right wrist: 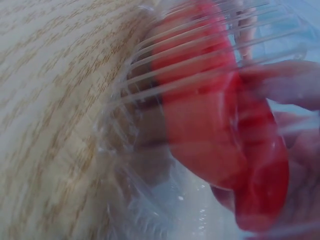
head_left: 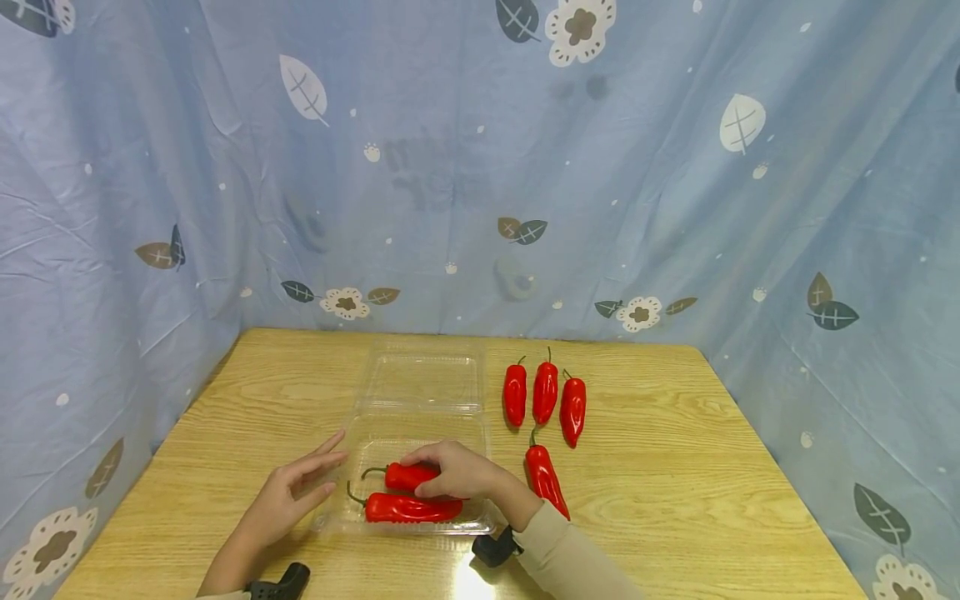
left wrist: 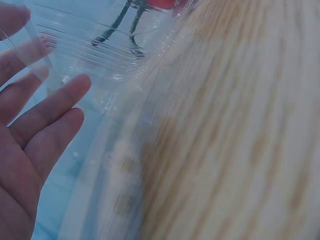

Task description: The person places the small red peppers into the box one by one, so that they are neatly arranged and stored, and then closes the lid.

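Observation:
A clear plastic clamshell box (head_left: 420,425) lies on the table with its lid folded back. Along its near wall rests one red chili pepper (head_left: 412,507), its stem to the left. My right hand (head_left: 457,473) holds a second red pepper (head_left: 405,476) just behind the first, inside the box; in the right wrist view the fingers lie against this pepper (right wrist: 262,165), seen through the ribbed wall. At the box's left side is my left hand (head_left: 288,500), fingers spread and holding nothing. The left wrist view shows its fingertips beside the clear wall.
Three red peppers (head_left: 545,392) lie in a group to the right of the lid. Closer to me, another red pepper (head_left: 546,479) lies beside the right forearm, partly hidden by the sleeve. A patterned blue curtain (head_left: 465,167) hangs around the wooden table (head_left: 675,467).

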### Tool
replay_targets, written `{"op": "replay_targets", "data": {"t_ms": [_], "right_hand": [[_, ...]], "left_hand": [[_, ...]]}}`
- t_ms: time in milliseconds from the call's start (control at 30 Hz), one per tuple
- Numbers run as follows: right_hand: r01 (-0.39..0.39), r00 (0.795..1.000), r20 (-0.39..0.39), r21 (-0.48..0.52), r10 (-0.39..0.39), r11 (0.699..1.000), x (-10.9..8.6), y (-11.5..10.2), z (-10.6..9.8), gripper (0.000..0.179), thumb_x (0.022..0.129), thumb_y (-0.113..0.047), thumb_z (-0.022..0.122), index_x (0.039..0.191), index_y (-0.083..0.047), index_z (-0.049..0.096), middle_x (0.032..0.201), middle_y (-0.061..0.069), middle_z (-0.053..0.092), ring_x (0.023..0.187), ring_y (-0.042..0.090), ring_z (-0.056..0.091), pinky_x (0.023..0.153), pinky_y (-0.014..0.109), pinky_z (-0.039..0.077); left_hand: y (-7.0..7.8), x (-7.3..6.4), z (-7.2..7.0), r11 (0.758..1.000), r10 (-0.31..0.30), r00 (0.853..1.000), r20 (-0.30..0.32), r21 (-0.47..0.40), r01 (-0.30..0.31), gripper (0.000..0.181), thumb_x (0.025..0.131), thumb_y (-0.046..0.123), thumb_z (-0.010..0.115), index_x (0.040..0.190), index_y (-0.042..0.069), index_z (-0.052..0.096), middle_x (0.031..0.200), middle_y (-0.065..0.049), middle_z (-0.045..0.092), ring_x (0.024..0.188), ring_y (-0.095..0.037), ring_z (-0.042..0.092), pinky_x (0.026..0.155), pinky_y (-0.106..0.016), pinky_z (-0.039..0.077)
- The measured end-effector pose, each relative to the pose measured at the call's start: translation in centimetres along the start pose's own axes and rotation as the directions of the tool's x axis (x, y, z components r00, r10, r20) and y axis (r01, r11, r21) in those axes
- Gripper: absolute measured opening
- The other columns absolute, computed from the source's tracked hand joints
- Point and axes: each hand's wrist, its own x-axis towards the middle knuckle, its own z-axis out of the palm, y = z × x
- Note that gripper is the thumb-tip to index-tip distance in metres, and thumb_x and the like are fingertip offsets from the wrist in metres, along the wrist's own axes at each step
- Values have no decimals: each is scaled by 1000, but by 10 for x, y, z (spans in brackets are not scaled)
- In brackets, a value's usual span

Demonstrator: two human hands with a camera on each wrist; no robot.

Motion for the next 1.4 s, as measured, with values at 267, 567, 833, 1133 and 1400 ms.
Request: {"op": "replay_targets", "data": {"t_ms": [267,567,833,1133,1400], "right_hand": [[-12,1000,10,-7,12,1000,2,1,0,42,83,-14,71,125,-18,64,124,-7,62,108,3,54,96,21,45],[-16,1000,7,24,16,1000,2,3,0,42,83,-18,72,124,-16,64,121,-7,64,107,3,55,96,22,46],[0,1000,-28,46,2,999,3,2,0,45,85,-19,71,128,-11,61,126,-2,63,115,13,58,99,23,47],[142,973,-205,174,-106,974,-3,-4,4,45,89,-13,65,131,-1,55,135,7,56,129,21,49,107,23,41],[227,945,-284,214,-162,950,-10,-10,-1,42,90,-11,64,130,-2,56,134,15,56,127,23,51,107,24,41]], "left_hand": [[-1,0,-1,1000,0,1000,-6,3,0,39,90,-9,55,128,-15,48,146,-36,27,133,-1,39,101,-14,41],[-3,0,0,1000,7,1000,-13,16,-7,39,89,-10,55,127,-15,49,145,-36,28,133,-3,40,102,-13,40],[-1,1,0,1000,10,1000,-9,11,-10,39,89,-10,55,128,-15,49,145,-37,28,134,-2,38,102,-13,39],[0,-1,0,1000,19,1000,-4,4,-19,39,89,-11,55,127,-16,48,145,-37,27,135,0,36,104,-13,37],[0,-1,2,1000,21,1000,-5,1,-21,40,88,-14,55,127,-16,48,144,-38,27,135,0,36,104,-13,37]]}}
